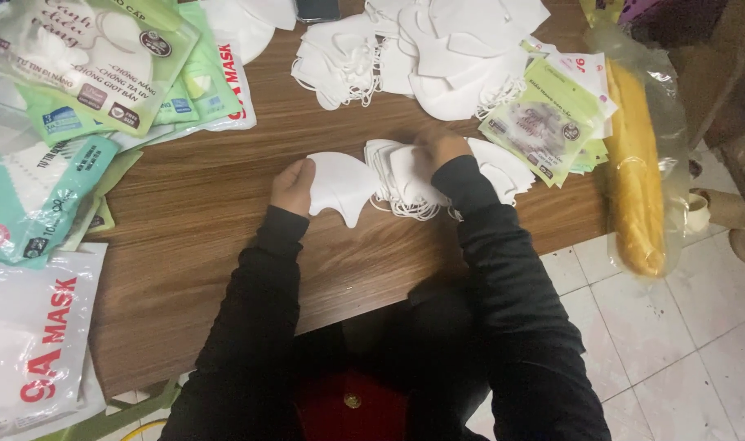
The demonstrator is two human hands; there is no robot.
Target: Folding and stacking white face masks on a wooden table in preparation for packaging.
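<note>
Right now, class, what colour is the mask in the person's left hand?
Plain white mask, left hand; seen in the head view.

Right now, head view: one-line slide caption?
Left hand holds a white mask; right hand rests on a mask stack on wooden table.

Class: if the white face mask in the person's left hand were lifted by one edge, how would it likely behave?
The white mask looks thin and cloth-like, so it would probably flop. It seems light: the left hand holds only its edge. Its ear loops might snag the mask stack under the right hand.
</note>
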